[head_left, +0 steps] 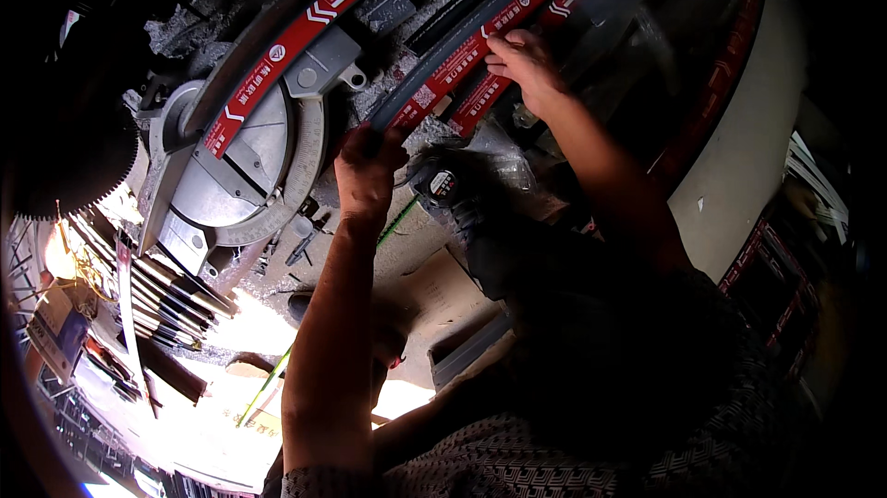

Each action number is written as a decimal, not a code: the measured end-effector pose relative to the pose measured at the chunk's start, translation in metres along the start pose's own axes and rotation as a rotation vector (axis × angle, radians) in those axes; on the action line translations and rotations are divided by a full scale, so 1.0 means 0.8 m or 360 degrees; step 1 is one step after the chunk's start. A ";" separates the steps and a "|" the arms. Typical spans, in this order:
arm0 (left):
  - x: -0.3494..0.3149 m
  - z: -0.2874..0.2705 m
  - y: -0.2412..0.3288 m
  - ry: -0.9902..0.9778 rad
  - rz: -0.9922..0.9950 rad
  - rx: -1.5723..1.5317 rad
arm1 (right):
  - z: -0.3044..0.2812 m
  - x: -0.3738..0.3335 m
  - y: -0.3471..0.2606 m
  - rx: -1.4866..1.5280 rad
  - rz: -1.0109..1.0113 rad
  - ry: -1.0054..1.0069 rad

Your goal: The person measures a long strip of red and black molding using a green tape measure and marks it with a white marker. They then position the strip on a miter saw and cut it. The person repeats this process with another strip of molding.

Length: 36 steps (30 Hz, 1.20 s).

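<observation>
A long dark profile with a red strip (462,59) is being gripped at its near end by the left hand (368,170), closed around it, beside the miter saw table (245,161). Farther along, it is being pressed by the right hand (522,59), fingers curled over it.

A round saw table (242,158) sits at nine o'clock. A tape measure (442,184) lies near centre. Dark metal bars (171,299) are stacked at eight o'clock.

Red-and-white striped tape runs along the grey profile (462,54); the saw table (245,161) is silver-grey.
</observation>
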<state>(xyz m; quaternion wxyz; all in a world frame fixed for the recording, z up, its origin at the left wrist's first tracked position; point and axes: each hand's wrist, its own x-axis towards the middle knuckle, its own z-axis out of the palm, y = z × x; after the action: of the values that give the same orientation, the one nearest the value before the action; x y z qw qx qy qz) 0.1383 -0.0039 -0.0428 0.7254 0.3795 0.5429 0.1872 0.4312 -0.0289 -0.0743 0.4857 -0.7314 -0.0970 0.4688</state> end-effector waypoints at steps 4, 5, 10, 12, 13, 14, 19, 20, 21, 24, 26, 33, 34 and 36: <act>0.009 0.001 -0.003 0.0022 -0.0014 -0.0100 | 0.000 -0.008 0.033 -0.0935 -0.0458 0.0099; 0.011 -0.003 -0.002 0.0026 -0.0051 -0.0079 | 0.000 -0.017 0.034 -0.1049 -0.0506 0.0117; 0.005 0.000 0.003 0.0023 -0.0073 -0.0126 | -0.031 -0.008 0.078 -0.1208 -0.0890 0.0417; 0.002 -0.006 0.006 0.0075 -0.0089 -0.0106 | -0.014 -0.025 0.062 -0.1431 -0.0786 0.0661; 0.002 -0.004 0.004 0.0026 -0.0099 -0.0135 | -0.024 -0.023 0.061 -0.1357 -0.0645 0.0723; 0.000 -0.011 0.002 0.0065 -0.0100 -0.0151 | -0.015 -0.025 0.053 -0.1371 -0.0595 0.0739; -0.017 -0.014 -0.013 -0.0045 -0.0173 -0.0062 | -0.030 -0.007 0.050 -0.0889 -0.0186 0.0536; -0.026 -0.014 -0.010 -0.0021 -0.0181 0.0008 | -0.023 -0.001 0.051 -0.0706 -0.0085 0.0564; -0.034 -0.016 -0.014 -0.0007 -0.0201 0.0054 | -0.024 0.001 0.052 -0.0634 -0.0171 0.0564; -0.059 -0.041 -0.028 0.0068 -0.0210 0.0148 | 0.002 -0.011 0.025 -0.0413 -0.0055 0.0490; -0.076 -0.045 -0.033 0.0070 -0.0210 0.0223 | -0.001 -0.013 0.019 -0.0314 0.0048 0.0456; -0.107 -0.080 -0.072 0.0176 -0.0193 0.0378 | -0.008 0.001 0.027 -0.0023 0.0210 0.0307; -0.112 -0.083 -0.072 0.0191 -0.0185 0.0397 | -0.007 -0.002 0.027 0.0044 0.0196 0.0270; -0.116 -0.084 -0.072 0.0191 -0.0158 0.0442 | -0.017 -0.002 0.033 0.0197 0.0126 0.0206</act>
<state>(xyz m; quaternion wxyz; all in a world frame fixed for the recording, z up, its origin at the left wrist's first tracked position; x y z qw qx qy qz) 0.0362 -0.0809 -0.0345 0.6407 0.4368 0.6240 0.0966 0.4328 -0.0519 -0.0933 0.5162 -0.7320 -0.0073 0.4446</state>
